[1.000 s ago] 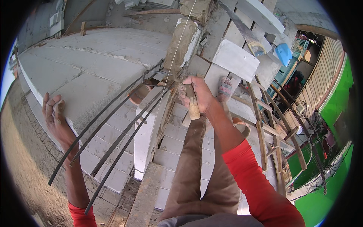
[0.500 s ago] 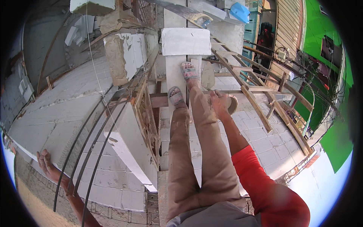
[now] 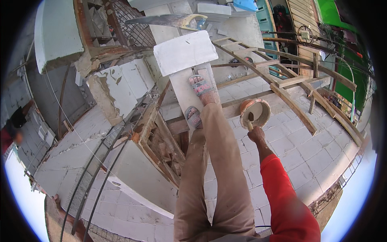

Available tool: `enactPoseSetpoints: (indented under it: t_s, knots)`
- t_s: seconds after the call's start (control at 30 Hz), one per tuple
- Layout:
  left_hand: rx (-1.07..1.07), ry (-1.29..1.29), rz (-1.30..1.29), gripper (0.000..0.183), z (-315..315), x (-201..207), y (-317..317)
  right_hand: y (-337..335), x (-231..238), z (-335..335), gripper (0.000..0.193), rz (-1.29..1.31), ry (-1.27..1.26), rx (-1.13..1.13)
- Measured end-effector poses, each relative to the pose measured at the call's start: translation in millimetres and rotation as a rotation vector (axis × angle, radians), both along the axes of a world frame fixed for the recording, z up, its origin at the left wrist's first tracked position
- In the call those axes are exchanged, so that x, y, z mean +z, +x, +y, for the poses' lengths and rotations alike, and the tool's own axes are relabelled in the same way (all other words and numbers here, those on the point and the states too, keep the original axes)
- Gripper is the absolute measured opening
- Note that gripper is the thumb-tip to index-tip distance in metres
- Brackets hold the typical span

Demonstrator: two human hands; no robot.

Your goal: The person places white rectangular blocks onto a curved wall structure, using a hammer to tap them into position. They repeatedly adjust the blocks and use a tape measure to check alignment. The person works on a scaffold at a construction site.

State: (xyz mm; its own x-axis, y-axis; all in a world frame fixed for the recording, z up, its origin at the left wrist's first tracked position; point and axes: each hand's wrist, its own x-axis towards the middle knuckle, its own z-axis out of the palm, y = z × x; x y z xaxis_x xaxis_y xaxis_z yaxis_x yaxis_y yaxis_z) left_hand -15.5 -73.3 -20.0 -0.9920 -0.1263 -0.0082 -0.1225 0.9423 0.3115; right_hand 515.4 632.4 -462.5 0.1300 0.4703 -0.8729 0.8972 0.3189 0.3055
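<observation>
My right hand [image 3: 256, 134] is closed round the light handle of a tool [image 3: 250, 119]. The tool's dark end dips into grey mortar in a round orange-brown bucket [image 3: 243, 109]; its head is hidden, so I cannot tell its exact kind. At the lower left, my left hand [image 3: 57, 200] rests at the edge of the white block wall [image 3: 56, 173], holding nothing I can see, fingers partly apart. Black bars cross in front of that forearm. Ahead of my sandalled feet a white block [image 3: 185, 52] lies across a plank [image 3: 181, 84].
A handsaw [image 3: 165, 20] lies beyond the block. To the right stands a wooden ladder-like frame [image 3: 278, 76]. Black steel bars [image 3: 94, 171] and a thin string [image 3: 66, 111] cross the left side. Another person [image 3: 16, 123] shows at the far left edge.
My right hand has moved right and nearer, from beside my leg to the bucket, where the tool handle now shows. The view has turned; the other person has come into sight.
</observation>
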Motion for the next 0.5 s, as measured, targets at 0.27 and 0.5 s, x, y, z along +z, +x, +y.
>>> enactPoseSetpoints:
  t_s: [0.27, 0.5]
  knots:
    - [0.057, -0.062, 0.108, 0.031, -7, -15, 12, -198, -7, 19, 0.046, 0.494, 0.068, 0.243]
    - [0.033, -0.074, 0.080, 0.030, 0, 4, 31, -507, -64, 75, 0.064, 0.616, 0.046, 0.597]
